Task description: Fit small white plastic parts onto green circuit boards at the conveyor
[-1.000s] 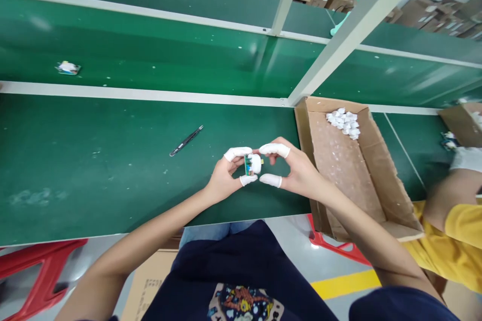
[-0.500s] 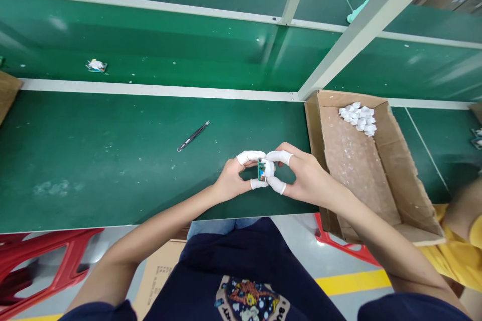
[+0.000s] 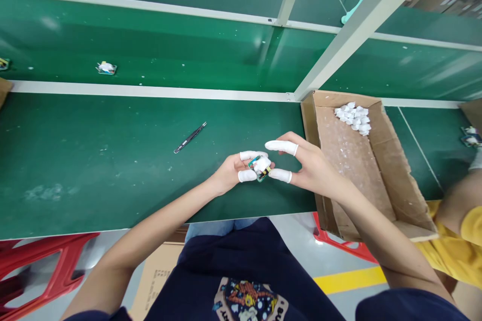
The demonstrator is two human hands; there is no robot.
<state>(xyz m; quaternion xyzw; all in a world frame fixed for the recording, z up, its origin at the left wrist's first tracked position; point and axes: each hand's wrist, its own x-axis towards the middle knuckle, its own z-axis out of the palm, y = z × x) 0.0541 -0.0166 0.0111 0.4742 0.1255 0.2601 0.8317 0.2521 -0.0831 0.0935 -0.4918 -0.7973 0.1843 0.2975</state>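
Note:
Between finger and thumb, my left hand [image 3: 234, 170] grips a small circuit board [image 3: 260, 167] with a white lump on top. White finger covers are on the tips of both hands. My right hand [image 3: 301, 162] is at the board's right side, its thumb and forefinger apart, the thumb close to the board's lower right corner. Whether that thumb touches the board is hard to tell. Black tweezers [image 3: 190, 137] lie on the green table [image 3: 94, 160], up and left of my hands.
A cardboard box [image 3: 356, 175] with a pile of white pieces [image 3: 354, 118] stands at the right. Another board [image 3: 107, 67] lies on the green strip beyond the white rail [image 3: 150, 91]. A slanted metal post [image 3: 361, 25] rises behind the box. A person's yellow sleeve [image 3: 472, 225] shows at the right edge.
The board has turned from edge-on to show its top with the white lump. My right forefinger has lifted off it and spread away from the thumb. The camera view has shifted slightly.

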